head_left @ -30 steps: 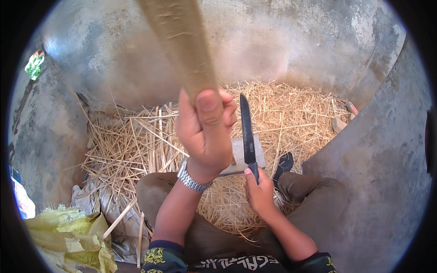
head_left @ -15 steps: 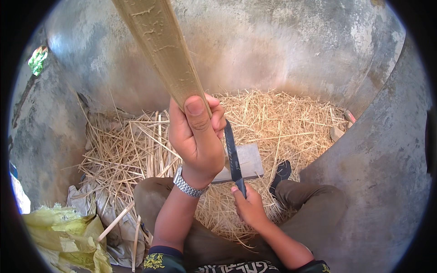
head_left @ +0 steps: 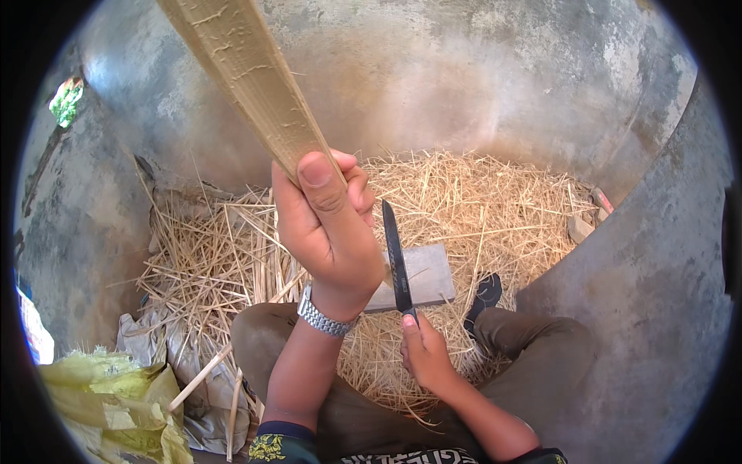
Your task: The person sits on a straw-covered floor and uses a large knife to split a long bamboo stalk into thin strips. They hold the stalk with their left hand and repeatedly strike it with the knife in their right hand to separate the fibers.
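My left hand [head_left: 328,216], with a metal-band watch [head_left: 321,312] at the wrist, is closed around the lower end of a long flat strip of pale wood, probably split bamboo [head_left: 251,77]. The strip slants up and away to the upper left, past the picture's top edge. Lower and to the right, my right hand [head_left: 427,352] grips the handle of a knife with a dark blade [head_left: 396,255]. Its blade points upward, beside the left hand and apart from the strip. Behind the blade lies a flat grey block [head_left: 429,276] on the shavings.
Thin shavings [head_left: 495,193] cover the floor, with thicker split strips [head_left: 224,255] at left. A yellowish sack [head_left: 108,394] lies at lower left. A curved concrete wall [head_left: 433,69] closes in the far side and right. My bent legs [head_left: 533,356] frame the block.
The left hand and the strip have shifted slightly left. The knife blade has turned a little more upright, and its tip now stands clear of the left hand's fingers.
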Motion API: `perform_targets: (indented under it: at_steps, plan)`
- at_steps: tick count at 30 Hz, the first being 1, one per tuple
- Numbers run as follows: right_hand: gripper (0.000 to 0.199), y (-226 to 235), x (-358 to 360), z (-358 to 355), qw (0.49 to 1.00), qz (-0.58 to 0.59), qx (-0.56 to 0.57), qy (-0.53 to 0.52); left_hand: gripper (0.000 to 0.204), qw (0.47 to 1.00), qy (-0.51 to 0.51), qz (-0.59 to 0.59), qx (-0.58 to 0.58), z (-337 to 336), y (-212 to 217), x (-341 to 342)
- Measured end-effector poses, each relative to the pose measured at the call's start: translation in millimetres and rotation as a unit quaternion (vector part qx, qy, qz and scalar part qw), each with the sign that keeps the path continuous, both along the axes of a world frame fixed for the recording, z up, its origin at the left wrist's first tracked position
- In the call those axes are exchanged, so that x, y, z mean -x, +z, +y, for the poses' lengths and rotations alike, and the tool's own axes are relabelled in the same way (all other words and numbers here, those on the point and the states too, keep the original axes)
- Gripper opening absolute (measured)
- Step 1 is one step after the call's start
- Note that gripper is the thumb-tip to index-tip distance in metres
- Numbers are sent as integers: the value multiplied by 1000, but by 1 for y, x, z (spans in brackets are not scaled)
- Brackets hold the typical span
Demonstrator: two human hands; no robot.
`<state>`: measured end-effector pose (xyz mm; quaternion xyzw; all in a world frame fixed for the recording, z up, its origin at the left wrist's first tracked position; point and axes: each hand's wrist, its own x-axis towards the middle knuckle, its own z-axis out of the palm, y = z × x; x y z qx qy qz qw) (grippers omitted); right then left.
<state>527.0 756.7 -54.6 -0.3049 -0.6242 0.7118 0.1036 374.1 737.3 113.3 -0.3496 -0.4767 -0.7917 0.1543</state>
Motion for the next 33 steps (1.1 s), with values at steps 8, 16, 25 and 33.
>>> perform_targets:
  at_steps: [8, 16, 25, 33]
  plan:
    - [32, 49, -20, 15, 978, 150, 39, -143, 42, 999, 37, -26, -21, -1, 2, 11]
    - [37, -40, 9, -17, 989, 1, -133, -68, 39, 999, 39, 30, 18, 2, -1, -2]
    - [32, 3, -11, 11, 992, 69, -71, -83, 40, 999, -4, 50, 18, -3, -7, 17]
    - [29, 4, -14, -7, 968, 225, 5, -114, 40, 999, 0, 26, 20, -5, -4, 25]
